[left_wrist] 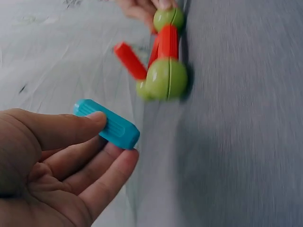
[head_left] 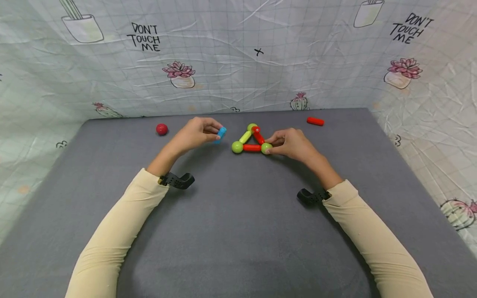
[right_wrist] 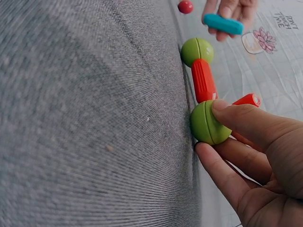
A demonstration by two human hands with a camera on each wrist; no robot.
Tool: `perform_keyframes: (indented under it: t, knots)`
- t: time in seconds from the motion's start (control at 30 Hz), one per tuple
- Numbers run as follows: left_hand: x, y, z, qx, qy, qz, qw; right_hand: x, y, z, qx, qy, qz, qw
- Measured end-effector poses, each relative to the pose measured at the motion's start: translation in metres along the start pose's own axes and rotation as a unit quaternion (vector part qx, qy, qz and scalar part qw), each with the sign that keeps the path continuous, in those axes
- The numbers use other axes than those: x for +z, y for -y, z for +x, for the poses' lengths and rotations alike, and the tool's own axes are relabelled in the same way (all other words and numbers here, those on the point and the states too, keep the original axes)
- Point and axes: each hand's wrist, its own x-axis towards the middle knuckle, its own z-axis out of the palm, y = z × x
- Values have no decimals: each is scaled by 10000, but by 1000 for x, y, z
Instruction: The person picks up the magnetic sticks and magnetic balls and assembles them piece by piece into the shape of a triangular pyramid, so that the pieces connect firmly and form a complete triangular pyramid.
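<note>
My left hand pinches a short blue building rod between thumb and fingertips, held above the table and apart from the other pieces. To its right, a triangle of toy rods and green balls lies on the table. A red rod forms its front side, between the left green ball and the right green ball. A yellow-green rod and another red rod run to the back green ball. From that ball a further red rod juts upward at a slant. My right hand grips the right green ball with thumb and fingers.
A loose red ball lies at the back left, beyond my left hand. Near the back right edge lies a loose red rod. A printed curtain hangs behind the grey table.
</note>
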Motion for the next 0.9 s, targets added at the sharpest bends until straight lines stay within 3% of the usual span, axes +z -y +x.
perform_keyframes:
  t: [0.33, 0.7, 0.9]
  knots:
    - [27, -16, 17, 631, 219, -363, 9971, 4, 0, 2, 36, -73, 89, 9999]
    - [37, -15, 26, 674, 314, -176, 9971, 3, 1, 1, -24, -144, 133, 9998]
    - [41, -20, 31, 664, 386, 36, 9970, 0, 1, 2, -189, 33, -26, 9998]
